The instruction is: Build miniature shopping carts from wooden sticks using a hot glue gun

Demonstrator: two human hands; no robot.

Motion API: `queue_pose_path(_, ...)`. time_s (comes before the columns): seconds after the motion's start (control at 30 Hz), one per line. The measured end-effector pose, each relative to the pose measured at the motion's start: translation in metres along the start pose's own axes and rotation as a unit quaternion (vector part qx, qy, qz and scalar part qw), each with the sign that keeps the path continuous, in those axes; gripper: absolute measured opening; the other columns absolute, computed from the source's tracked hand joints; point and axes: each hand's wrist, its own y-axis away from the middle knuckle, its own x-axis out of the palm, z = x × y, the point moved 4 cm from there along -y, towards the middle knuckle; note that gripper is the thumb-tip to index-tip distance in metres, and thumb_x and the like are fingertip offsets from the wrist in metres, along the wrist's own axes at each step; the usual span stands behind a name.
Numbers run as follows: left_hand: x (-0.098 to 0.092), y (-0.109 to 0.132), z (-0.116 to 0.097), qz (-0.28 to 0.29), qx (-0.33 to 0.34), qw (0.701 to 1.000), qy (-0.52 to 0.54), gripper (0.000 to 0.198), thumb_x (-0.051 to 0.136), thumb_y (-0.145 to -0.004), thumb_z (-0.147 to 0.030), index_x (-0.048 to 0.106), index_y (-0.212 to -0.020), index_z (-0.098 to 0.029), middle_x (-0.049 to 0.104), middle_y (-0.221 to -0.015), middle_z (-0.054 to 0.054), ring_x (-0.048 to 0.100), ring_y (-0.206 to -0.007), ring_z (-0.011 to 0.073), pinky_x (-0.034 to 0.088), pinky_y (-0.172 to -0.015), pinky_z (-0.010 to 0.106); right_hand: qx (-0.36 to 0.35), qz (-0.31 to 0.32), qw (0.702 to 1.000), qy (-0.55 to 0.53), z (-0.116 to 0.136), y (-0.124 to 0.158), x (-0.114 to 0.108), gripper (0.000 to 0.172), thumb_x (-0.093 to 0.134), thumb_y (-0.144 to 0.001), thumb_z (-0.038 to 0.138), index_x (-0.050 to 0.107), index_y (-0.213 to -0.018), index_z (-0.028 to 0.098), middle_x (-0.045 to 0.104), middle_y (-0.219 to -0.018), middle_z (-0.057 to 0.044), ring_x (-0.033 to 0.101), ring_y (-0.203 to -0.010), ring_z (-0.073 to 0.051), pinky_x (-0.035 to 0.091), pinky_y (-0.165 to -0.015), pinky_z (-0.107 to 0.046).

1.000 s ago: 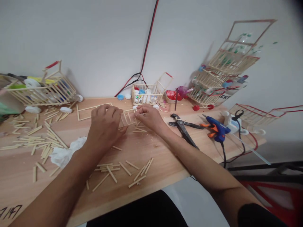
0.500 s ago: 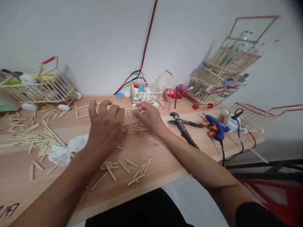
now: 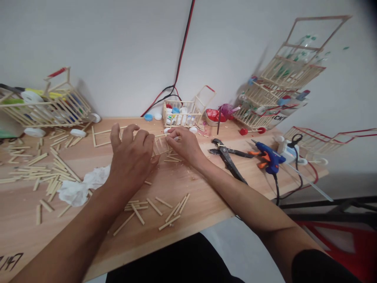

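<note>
A small frame of thin wooden sticks (image 3: 161,146) lies between my two hands, close to the table. My left hand (image 3: 131,157) has its thumb and index finger closed at the frame's left end, while its other fingers stay loosely curled. With thumb and fingertips pinched together, my right hand (image 3: 186,146) grips the frame's upper right corner. The fingers partly cover both ends of the frame. Left of my left hand, another flat stick frame (image 3: 94,137) rests on the wood. Short cut sticks (image 3: 172,158) lie just below my right hand.
Loose sticks (image 3: 59,169) and crumpled tissue (image 3: 78,190) lie left. A small stick cart (image 3: 182,118) with bottles stands behind my hands. Pliers (image 3: 226,155) and a blue glue gun (image 3: 272,157) lie right, near a tall stick cart (image 3: 273,90). A larger cart (image 3: 55,112) stands far left.
The view has shifted very slightly. Both hands keep their grip on the stick frame, with hardly any movement.
</note>
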Motion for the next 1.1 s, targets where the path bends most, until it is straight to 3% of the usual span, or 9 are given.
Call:
queue_pose_path(0.33,0.022,0.0,0.021,0.08,-0.059,0.995,0.0,0.034,0.061,-0.077,-0.034,0.068,-0.103,-0.014,0.067,-0.11,0.019,0.049,-0.118,0.0408,0.022,-0.105,0.059,0.083,0.031,0.985,-0.147,-0.009,-0.004,-0.003,0.016,0.063,-0.077,0.023,0.061,-0.062,0.019,0.071,-0.09,-0.005,0.064,-0.099,-0.02,0.044,-0.093,-0.035)
queue_pose_path(0.5,0.029,0.0,0.036,0.127,-0.081,0.989,-0.005,0.037,0.059,-0.079,-0.038,0.068,-0.106,-0.014,0.067,-0.112,0.02,0.05,-0.117,0.0421,0.029,-0.099,0.058,0.131,0.056,0.953,-0.269,-0.01,0.001,-0.004,0.023,0.068,-0.076,0.038,0.059,-0.066,0.019,0.064,-0.076,-0.001,0.06,-0.079,-0.016,0.044,-0.078,-0.029)
queue_pose_path(0.6,0.026,-0.002,0.04,0.108,-0.089,0.99,0.029,0.04,0.061,-0.078,-0.038,0.068,-0.109,-0.015,0.064,-0.12,0.019,0.05,-0.118,0.0409,0.031,-0.1,0.057,0.143,0.072,0.93,-0.33,-0.008,0.005,-0.004,0.028,0.071,-0.073,0.044,0.059,-0.07,0.019,0.059,-0.07,0.002,0.054,-0.07,-0.013,0.041,-0.069,-0.027)
queue_pose_path(0.7,0.016,-0.006,0.034,0.039,-0.113,0.981,0.152,0.036,0.061,-0.079,-0.04,0.068,-0.107,-0.019,0.066,-0.119,0.013,0.055,-0.117,0.0331,0.036,-0.101,0.049,0.132,0.075,0.926,-0.346,-0.003,0.006,-0.006,0.028,0.071,-0.073,0.044,0.06,-0.072,0.019,0.057,-0.069,0.003,0.051,-0.066,-0.011,0.04,-0.066,-0.025)
queue_pose_path(0.77,0.011,-0.007,0.027,0.006,-0.161,0.944,0.288,0.03,0.063,-0.079,-0.041,0.068,-0.101,-0.022,0.071,-0.108,0.008,0.062,-0.107,0.0272,0.043,-0.096,0.043,0.117,0.07,0.93,-0.342,0.001,0.007,-0.005,0.026,0.07,-0.075,0.043,0.06,-0.073,0.019,0.058,-0.069,0.003,0.051,-0.065,-0.01,0.041,-0.066,-0.025)
queue_pose_path(0.87,0.013,-0.005,0.012,0.035,-0.238,0.824,0.513,0.029,0.069,-0.074,-0.041,0.063,-0.092,-0.02,0.074,-0.092,0.005,0.069,-0.088,0.022,0.051,-0.082,0.036,0.085,0.071,0.936,-0.333,0.011,0.011,-0.002,0.024,0.069,-0.076,0.04,0.061,-0.074,0.018,0.061,-0.07,0.002,0.055,-0.067,-0.011,0.043,-0.066,-0.025)
queue_pose_path(0.93,0.017,-0.002,0.006,0.057,-0.271,0.765,0.581,0.03,0.073,-0.07,-0.039,0.061,-0.089,-0.018,0.074,-0.084,0.005,0.069,-0.08,0.0199,0.052,-0.076,0.033,0.064,0.085,0.942,-0.319,0.018,0.014,0.0,0.024,0.068,-0.078,0.04,0.06,-0.074,0.018,0.063,-0.07,0.001,0.057,-0.066,-0.012,0.045,-0.065,-0.025)
queue_pose_path(1.0,0.02,0.0,0.006,0.065,-0.287,0.745,0.598,0.031,0.076,-0.067,-0.036,0.061,-0.089,-0.018,0.073,-0.076,0.003,0.068,-0.074,0.0183,0.051,-0.072,0.031,0.044,0.083,0.955,-0.283,0.022,0.014,-0.001,0.025,0.065,-0.08,0.041,0.058,-0.073,0.018,0.061,-0.068,0.001,0.055,-0.063,-0.011,0.043,-0.061,-0.024)
queue_pose_path(1.1,0.023,0.0,0.01,0.067,-0.278,0.741,0.608,0.033,0.075,-0.067,-0.034,0.065,-0.094,-0.017,0.071,-0.072,0.002,0.066,-0.069,0.0171,0.05,-0.067,0.029,0.018,0.028,0.976,-0.216,0.022,0.009,-0.018,0.026,0.058,-0.086,0.038,0.051,-0.068,0.02,0.053,-0.063,0.004,0.047,-0.059,-0.01,0.039,-0.058,-0.023)
